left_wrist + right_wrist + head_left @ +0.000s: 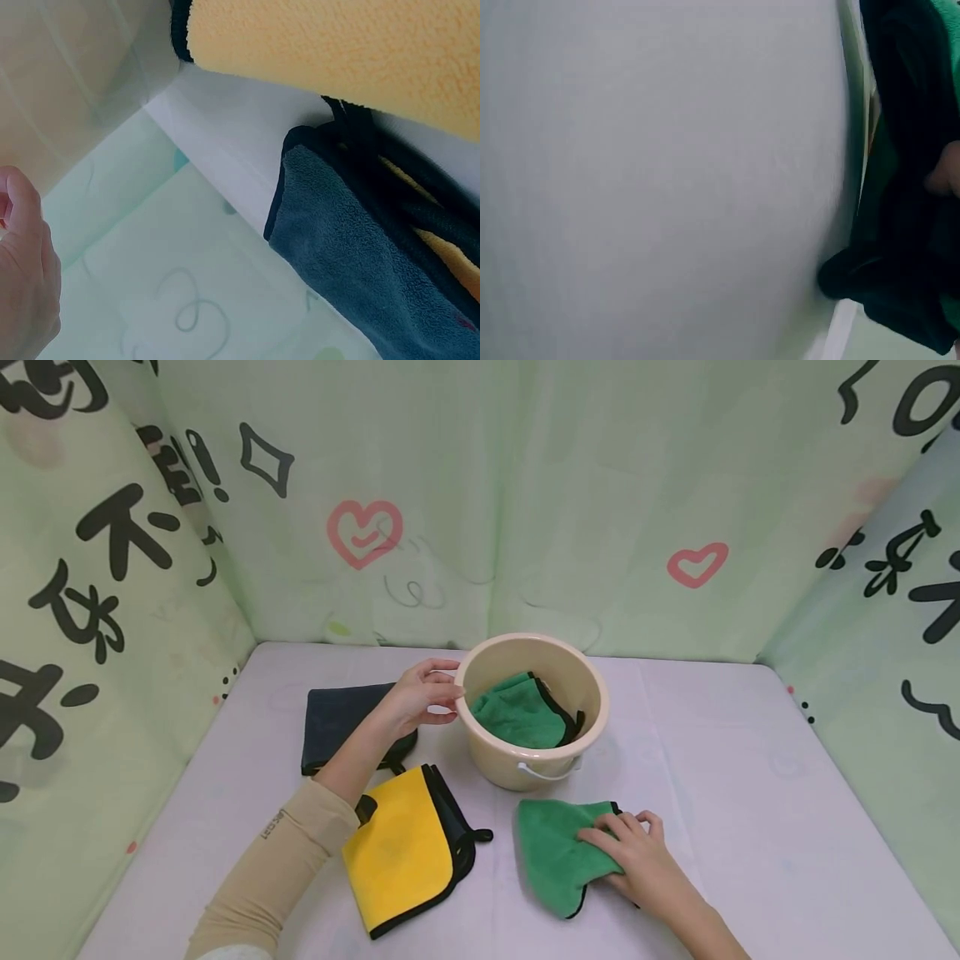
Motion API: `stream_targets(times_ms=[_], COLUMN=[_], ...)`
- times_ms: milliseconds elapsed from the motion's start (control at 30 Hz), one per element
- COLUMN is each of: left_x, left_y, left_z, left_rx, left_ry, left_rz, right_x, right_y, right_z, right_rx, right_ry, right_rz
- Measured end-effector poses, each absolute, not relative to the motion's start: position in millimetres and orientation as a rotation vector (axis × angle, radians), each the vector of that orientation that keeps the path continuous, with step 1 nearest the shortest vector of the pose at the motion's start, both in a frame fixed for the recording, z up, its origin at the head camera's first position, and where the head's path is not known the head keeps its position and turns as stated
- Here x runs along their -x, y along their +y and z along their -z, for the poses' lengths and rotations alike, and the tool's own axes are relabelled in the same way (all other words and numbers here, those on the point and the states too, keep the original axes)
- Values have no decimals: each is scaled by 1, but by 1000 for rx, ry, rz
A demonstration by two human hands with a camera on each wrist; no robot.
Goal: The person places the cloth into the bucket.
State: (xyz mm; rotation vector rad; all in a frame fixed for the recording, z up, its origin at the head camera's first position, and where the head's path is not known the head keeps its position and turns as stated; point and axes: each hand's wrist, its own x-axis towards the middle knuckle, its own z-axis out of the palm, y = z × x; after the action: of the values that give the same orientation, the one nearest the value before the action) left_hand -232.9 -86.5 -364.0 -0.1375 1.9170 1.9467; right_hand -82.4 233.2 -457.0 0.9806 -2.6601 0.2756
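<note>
A cream bucket (491, 764) with a thin handle stands toward the back of the table. Inside it lies a folded green cloth (517, 714) with black edging. My left hand (423, 693) holds the bucket's left rim with its fingers; the left wrist view has that hand (26, 270) at its left edge, before the bucket wall. Front right, my right hand (633, 864) grips a second green cloth (555, 852) near its right edge, fingers on top. In the right wrist view this cloth's dark side (907, 225) shows, with a fingertip (946, 171) on it.
A folded yellow cloth (405, 847) with black edging and a loop lies front left of the bucket. Behind it, partly under my left forearm, is a dark blue cloth (341, 718). Printed curtains (465, 485) stand along the back and both sides of the pale table (750, 777).
</note>
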Motion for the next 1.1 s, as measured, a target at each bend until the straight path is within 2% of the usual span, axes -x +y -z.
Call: stream_targets(times_ms=[433,1100], left_x=[233,235], left_y=[-86,-86], left_z=[363,366], left_rx=[134,144], left_ry=[1928,1926], left_rz=[-1939,-1940], right_x=[81,84], right_y=[248,281], right_z=[437,402], right_rx=[-867,-637], right_ry=[-2414,-2281], right_rz=[-525,-526])
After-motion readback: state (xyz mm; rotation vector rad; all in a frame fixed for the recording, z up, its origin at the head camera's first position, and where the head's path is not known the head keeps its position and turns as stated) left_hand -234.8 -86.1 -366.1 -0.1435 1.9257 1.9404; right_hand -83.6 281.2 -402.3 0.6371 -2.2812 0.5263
